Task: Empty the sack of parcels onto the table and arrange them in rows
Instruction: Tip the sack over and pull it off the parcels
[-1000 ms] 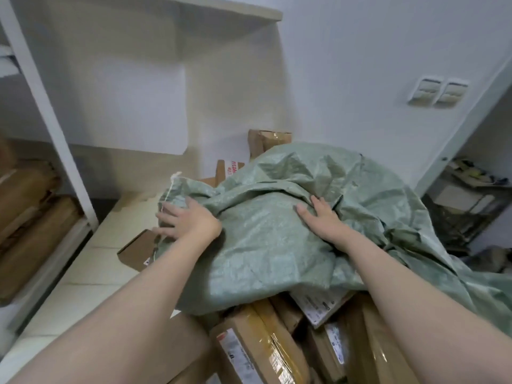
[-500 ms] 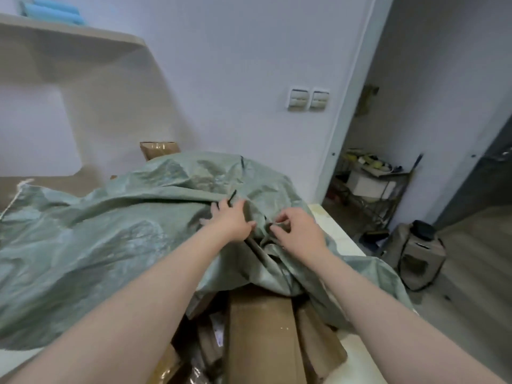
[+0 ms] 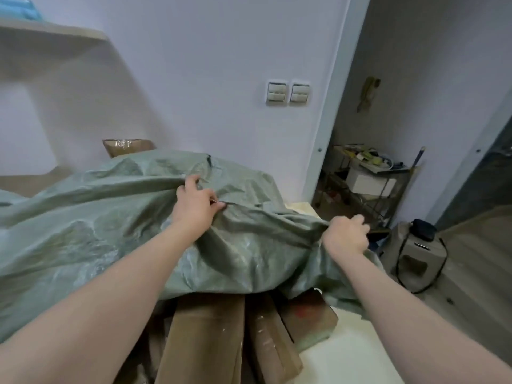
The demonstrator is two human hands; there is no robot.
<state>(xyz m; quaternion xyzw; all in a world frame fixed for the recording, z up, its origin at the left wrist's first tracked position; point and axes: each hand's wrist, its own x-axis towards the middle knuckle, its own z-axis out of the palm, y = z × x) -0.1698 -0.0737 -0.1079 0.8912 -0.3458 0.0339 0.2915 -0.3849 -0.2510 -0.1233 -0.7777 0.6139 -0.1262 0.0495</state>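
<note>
both hands are on the sack (image 3: 110, 231). left hand (image 3: 194, 206) sits near the centre of the frame, fingers curled, pinching a raised fold of the green cloth. right hand (image 3: 345, 235) is lower and off to the right, balled into a fist round a bunched edge. the two grips are well apart, with a ridge of cloth running between them.

the sack lies draped like a blanket, its long run going from the left edge of the frame across to right of centre. here's the bit that matters: the parcels (image 3: 205, 336) poke out from under its hem at the lower middle, long brown boxes pointing toward the bottom of the frame, resting on the pale surface (image 3: 346, 353). so the load sits lower in the frame than both hands, and the opening looks to face the bottom edge. i'd say the lift wants to go up and toward the top of the frame, peeling cloth off the boxes. the left hand is closer to the crest of the heap; the right has the loose side.

how many parcels hide under the hump, can't tell. one more box (image 3: 126, 145) peeks over the sack at upper left, by the wall. nothing in rows yet.
</note>
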